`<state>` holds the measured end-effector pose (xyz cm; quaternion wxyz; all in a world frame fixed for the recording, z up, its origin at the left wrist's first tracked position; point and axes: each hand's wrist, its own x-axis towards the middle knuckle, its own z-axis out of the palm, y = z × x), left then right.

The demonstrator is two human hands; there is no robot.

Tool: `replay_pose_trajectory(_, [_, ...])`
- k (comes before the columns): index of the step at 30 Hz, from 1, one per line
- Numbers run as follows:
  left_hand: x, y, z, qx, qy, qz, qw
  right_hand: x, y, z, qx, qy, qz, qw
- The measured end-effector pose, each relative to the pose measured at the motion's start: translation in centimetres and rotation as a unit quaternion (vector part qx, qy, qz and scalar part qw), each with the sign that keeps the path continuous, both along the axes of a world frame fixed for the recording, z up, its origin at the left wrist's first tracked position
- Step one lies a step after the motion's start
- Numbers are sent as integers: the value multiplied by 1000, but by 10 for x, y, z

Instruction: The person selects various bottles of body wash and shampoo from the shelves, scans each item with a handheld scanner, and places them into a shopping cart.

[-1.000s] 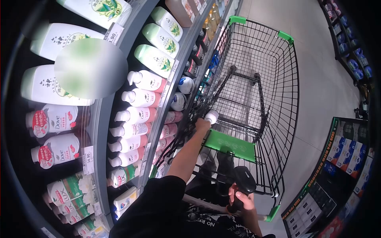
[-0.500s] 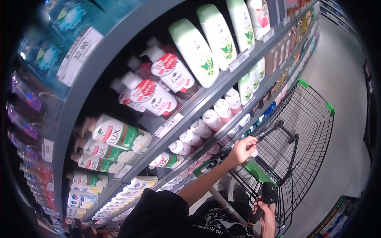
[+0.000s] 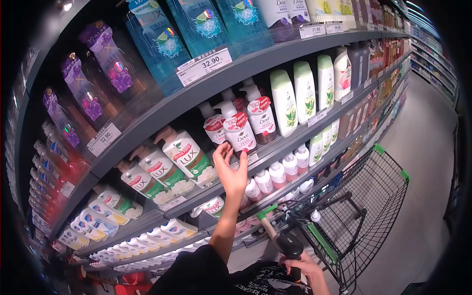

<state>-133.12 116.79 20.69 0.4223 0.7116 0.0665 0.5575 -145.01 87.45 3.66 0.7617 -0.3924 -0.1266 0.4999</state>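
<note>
My left hand (image 3: pixel 231 169) is raised to the middle shelf, its fingers spread just in front of a white Dove pump bottle (image 3: pixel 240 132) with a red label. Whether the fingertips touch the bottle cannot be told. Down at the lower middle, my right hand (image 3: pixel 301 265) is wrapped round the handle of a black device with a rounded head (image 3: pixel 289 245). Left of my left hand stand white and green LUX pump bottles (image 3: pixel 186 153). Green-capped white bottles (image 3: pixel 282 101) stand to the right of the Dove bottles.
A black wire shopping cart (image 3: pixel 364 221) with green corners stands at the lower right beside the shelves. Blue LUX bottles (image 3: pixel 204 24) and a 32.90 price tag (image 3: pixel 204 65) are on the shelf above. Grey floor (image 3: pixel 418 142) runs along the aisle.
My left hand has moved from near the cart handle up to the Dove bottles. My right hand has shifted left with the black device. The view has turned toward the shelves.
</note>
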Motion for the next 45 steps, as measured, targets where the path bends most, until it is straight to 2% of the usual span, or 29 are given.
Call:
replay_pose_trajectory(1, [5,2,1,11,18,48,999,1,-3,2,-21,21,-4,1000])
replay_pose_trajectory(4, [20,-4,5,2,26,58,998,2,-11,4,16,51,-51,997])
replay_pose_trajectory(6, [30,-10,8,42,77,138,987,2,-16,7,-15,70,-71,995])
replay_pose_trajectory(7, [36,-8,8,50,53,142,987,3,-18,4,-14,68,-80,994])
replay_pose_trajectory(9, [41,-12,12,67,94,211,971,5,-16,-1,-11,24,-56,998])
replay_pose_trajectory(10, [44,-15,17,73,93,206,971,6,-15,0,-6,24,-61,998])
replay_pose_trajectory(12, [50,-25,25,43,134,261,955,6,-16,5,-1,32,-55,998])
replay_pose_trajectory(17, [55,-21,21,32,158,271,949,11,-15,5,-6,38,-44,998])
replay_pose_trajectory(21, [56,-9,6,63,98,243,963,19,-12,-3,-4,47,-16,999])
replay_pose_trajectory(23, [48,-13,5,7,32,169,985,18,-13,-5,0,44,-25,999])
replay_pose_trajectory(25, [39,-14,2,-1,7,146,989,17,-14,-2,-8,37,-33,999])
replay_pose_trajectory(27, [36,-8,-5,5,-71,97,993,17,-16,2,0,34,-31,999])
replay_pose_trajectory(28, [31,-10,-6,47,-77,123,988,18,-17,3,9,30,-23,999])
replay_pose_trajectory(29, [24,-10,-5,29,-85,88,992,18,-17,7,6,30,-25,999])
replay_pose_trajectory(31, [2,-29,10,-92,-122,-102,983,17,-20,14,60,56,4,997])
replay_pose_trajectory(33, [-21,-33,4,-80,-103,-165,978,16,-22,14,82,57,6,995])
replay_pose_trajectory(35, [-42,-53,3,-206,-148,-322,912,13,-26,10,114,99,-16,988])
replay_pose_trajectory(37, [-63,-58,-14,-300,-66,-406,860,11,-30,14,139,94,-46,985])
replay_pose_trajectory(40, [-84,-62,-46,-441,75,-442,777,10,-38,6,163,88,-87,979])
replay_pose_trajectory(41, [-88,-59,-65,-493,126,-447,736,9,-40,11,145,95,-104,979])
replay_pose_trajectory(42, [-93,-54,-77,-539,167,-487,667,9,-41,7,133,96,-110,980])
replay_pose_trajectory(43, [-92,-53,-88,-545,171,-485,663,9,-42,2,122,97,-115,981])
replay_pose_trajectory(45, [-93,-51,-104,-599,166,-480,619,8,-40,10,118,64,-121,984])
